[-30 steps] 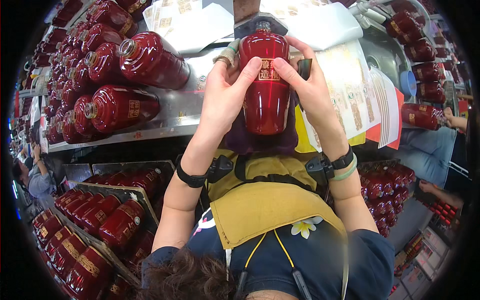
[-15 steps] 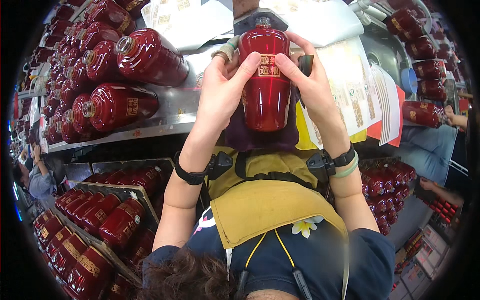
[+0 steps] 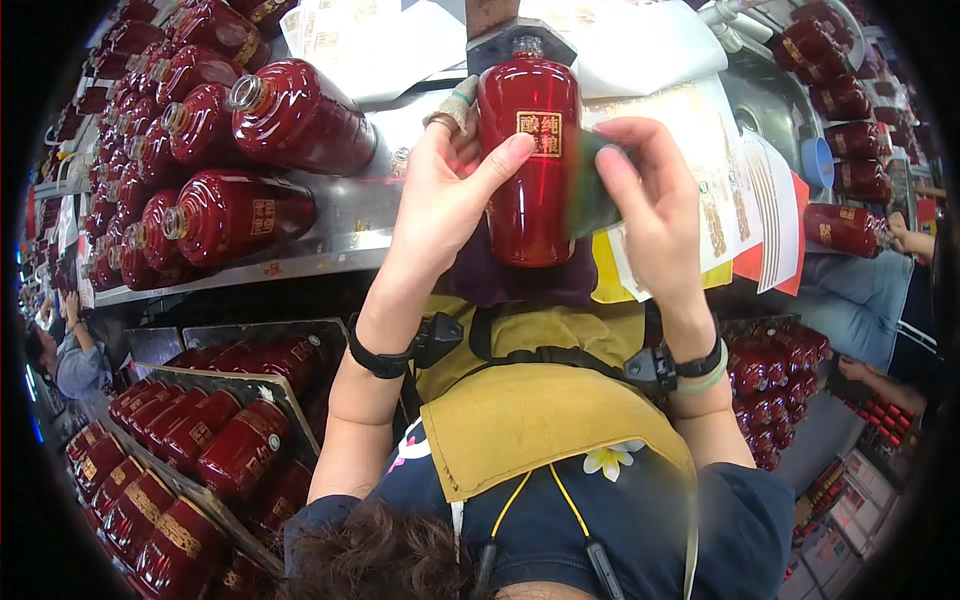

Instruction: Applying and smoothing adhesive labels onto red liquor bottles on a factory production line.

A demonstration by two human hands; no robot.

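A glossy red glass bottle point(image 3: 531, 205) with a gold-framed label point(image 3: 540, 133) lies in front of me, its clear neck pointing away. My left hand point(image 3: 440, 185) holds it from the left side, thumb on the label's edge; a cloth finger cover point(image 3: 460, 103) is on one finger. My right hand point(image 3: 655, 190) grips a thin dark-green scraper point(image 3: 594, 195) between thumb and fingers at the bottle's right side. Motion smears the scraper, so whether it touches the glass is unclear. Under the bottle is a dark purple cloth pad point(image 3: 487, 278).
A metal stop point(image 3: 485, 48) stands by the bottle's neck. Several red bottles point(image 3: 300, 115) crowd the metal table at left. Label sheets point(image 3: 715, 180) lie at right beside a blue cup point(image 3: 817, 160). Crates of bottles point(image 3: 235, 440) stand lower left. At right, another person's hand point(image 3: 905, 235) holds a bottle.
My right hand has come off the label and shifted right and nearer me, bringing the scraper to the bottle's side. My left hand keeps its hold; the bottle has barely moved.
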